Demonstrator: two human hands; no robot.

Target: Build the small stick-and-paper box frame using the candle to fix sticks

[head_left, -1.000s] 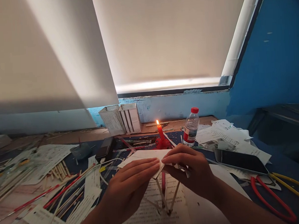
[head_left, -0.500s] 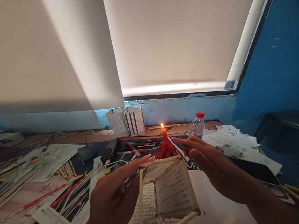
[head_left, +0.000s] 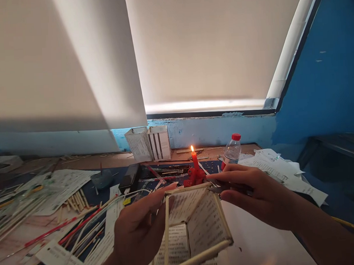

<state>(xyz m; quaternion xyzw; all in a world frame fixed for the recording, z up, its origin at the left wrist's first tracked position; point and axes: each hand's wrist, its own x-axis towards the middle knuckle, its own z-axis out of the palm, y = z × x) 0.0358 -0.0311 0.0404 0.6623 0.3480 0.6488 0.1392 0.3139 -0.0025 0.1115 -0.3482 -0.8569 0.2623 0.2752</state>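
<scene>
My left hand (head_left: 139,220) grips the left side of an open box (head_left: 209,225), made of printed paper walls with pale thin sticks along the edges. The box tilts so that its inside shows. At the far right corner of its rim is my right hand (head_left: 250,192), closed around a slim dark pointed tool (head_left: 216,189); fingers cover most of it, so its exact kind is unclear. Just beyond the box, a lit red candle (head_left: 195,160) stands in a lump of red wax (head_left: 193,178).
Two paper boxes (head_left: 160,145) stand by the wall. A red-capped plastic bottle (head_left: 232,151) and loose papers (head_left: 278,169) lie right of the candle. Sticks (head_left: 77,201), a small cup (head_left: 102,179) and a black box-shaped object (head_left: 130,179) are on the left. White paper (head_left: 258,238) lies beneath my right arm.
My right hand has come down and inward to the box's rim, its fingers now closed on the dark tool. The box has tilted slightly, showing more of its inside.
</scene>
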